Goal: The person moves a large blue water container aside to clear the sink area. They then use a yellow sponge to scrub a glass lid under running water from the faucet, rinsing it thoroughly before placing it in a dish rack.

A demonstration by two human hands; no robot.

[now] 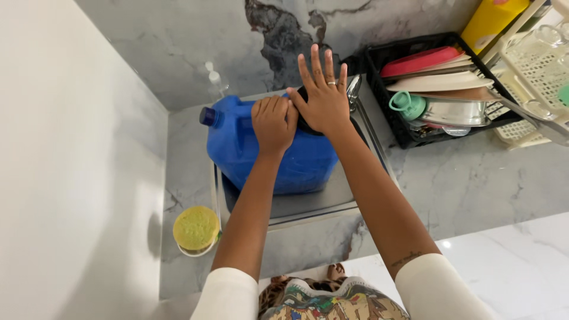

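Blue plastic jerrycan stands in steel sink, long axis running left-right across basin, small capped spout pointing left.

Left hand fisted, gripping can's top handle.

Right hand fully open, fingers splayed, palm flat on black cap.

Judgement: steady can by handle, press palm squarely while turning cap.

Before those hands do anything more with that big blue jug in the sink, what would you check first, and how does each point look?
1. Blue jug sits inside the sink: ok.
2. Left hand grips the jug's top: ok.
3. Right hand lies flat, fingers spread, on the black lid: ok.
4. Lid tight or loose: cannot tell.
5. Small blue side cap is on: ok.
6. Water level inside the jug: cannot tell.
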